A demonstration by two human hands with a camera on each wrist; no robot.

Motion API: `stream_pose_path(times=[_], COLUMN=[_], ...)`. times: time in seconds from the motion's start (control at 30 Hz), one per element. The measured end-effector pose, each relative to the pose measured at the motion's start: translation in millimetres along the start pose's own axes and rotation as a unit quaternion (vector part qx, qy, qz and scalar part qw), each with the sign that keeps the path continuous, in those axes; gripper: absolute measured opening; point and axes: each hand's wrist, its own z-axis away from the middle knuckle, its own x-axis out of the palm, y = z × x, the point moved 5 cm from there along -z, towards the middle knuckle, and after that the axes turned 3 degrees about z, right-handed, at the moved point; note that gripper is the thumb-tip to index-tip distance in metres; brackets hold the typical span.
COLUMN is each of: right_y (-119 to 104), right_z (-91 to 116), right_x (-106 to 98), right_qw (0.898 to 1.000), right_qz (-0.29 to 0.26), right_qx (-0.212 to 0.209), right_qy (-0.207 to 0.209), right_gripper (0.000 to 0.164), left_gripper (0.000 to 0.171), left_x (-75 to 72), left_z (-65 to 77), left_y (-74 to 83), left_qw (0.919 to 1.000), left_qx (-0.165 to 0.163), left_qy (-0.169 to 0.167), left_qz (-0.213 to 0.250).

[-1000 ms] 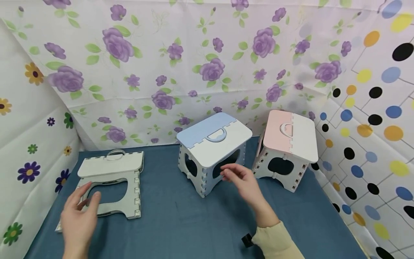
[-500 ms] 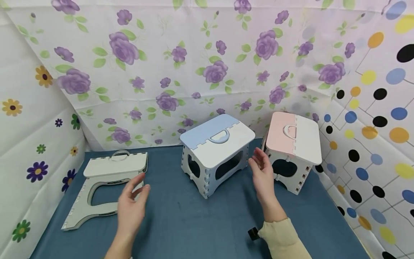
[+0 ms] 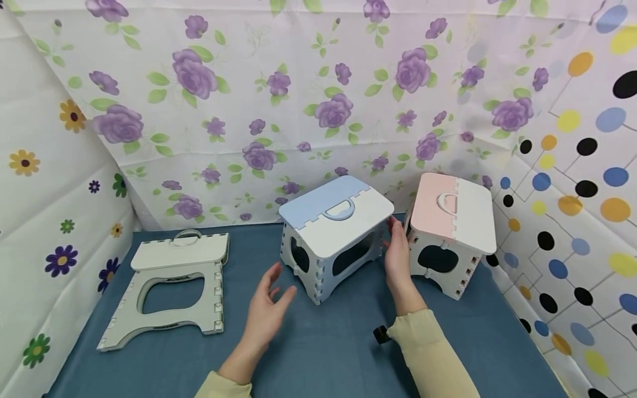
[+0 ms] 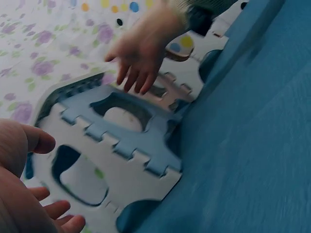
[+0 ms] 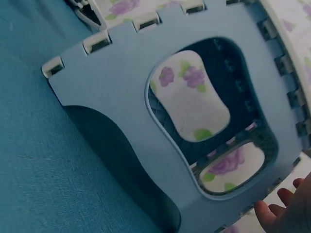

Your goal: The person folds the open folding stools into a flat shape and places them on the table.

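Note:
A blue-and-white folding step stool (image 3: 343, 235) stands unfolded at the middle of the table, a carry handle on its top. My right hand (image 3: 399, 255) is at its right end, fingers extended and partly hidden beside the stool's edge. In the right wrist view, the right fingertips (image 5: 266, 213) are right at the edge of the blue side panel (image 5: 116, 92). In front of the stool's left corner my left hand (image 3: 265, 312) hangs with spread fingers, holding nothing. The left wrist view shows that hand's thumb (image 4: 41, 141) overlapping the white leg panel (image 4: 129, 170).
A pink-and-white folding stool (image 3: 473, 215) stands unfolded close on the right, just beyond my right hand. At the left, a white folded stool (image 3: 131, 309) lies flat on the blue cloth (image 3: 318, 354). Patterned curtains (image 3: 298, 72) enclose the back and sides.
My left hand has moved right, from over the folded stool to the front of the blue-and-white one. My right hand has gone round to that stool's right end.

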Motion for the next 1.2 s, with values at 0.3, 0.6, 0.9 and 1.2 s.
stream_pose_path(times=[0.3,0.6,0.9,1.2], right_y=[11.8,23.2,29.8,23.2], right_z=[-20.3,-27.0,-31.8,-24.0], right_x=[6.7,6.9,4.5,4.5], right_qw=[1.000,0.999,0.997,0.992], right_qz=[-0.006,0.012,0.029,0.124], right_qx=[0.009,0.048,0.065,0.009], right_qy=[0.014,0.010,-0.017,-0.017], right_gripper=[0.078,0.077,0.081,0.057], left_gripper=[0.071,0.073,0.071,0.056], left_x=[31.4,46.0,51.1,46.4], left_z=[-12.4,-18.3,-18.2,-16.0], left_y=[-2.4,-5.9,-7.9,-8.6], left_qw=[0.9986,0.9967,0.9967,0.9971], left_qx=[-0.020,-0.016,0.010,0.041], left_qy=[-0.025,-0.047,-0.046,-0.024], left_qz=[-0.043,-0.064,-0.066,-0.060])
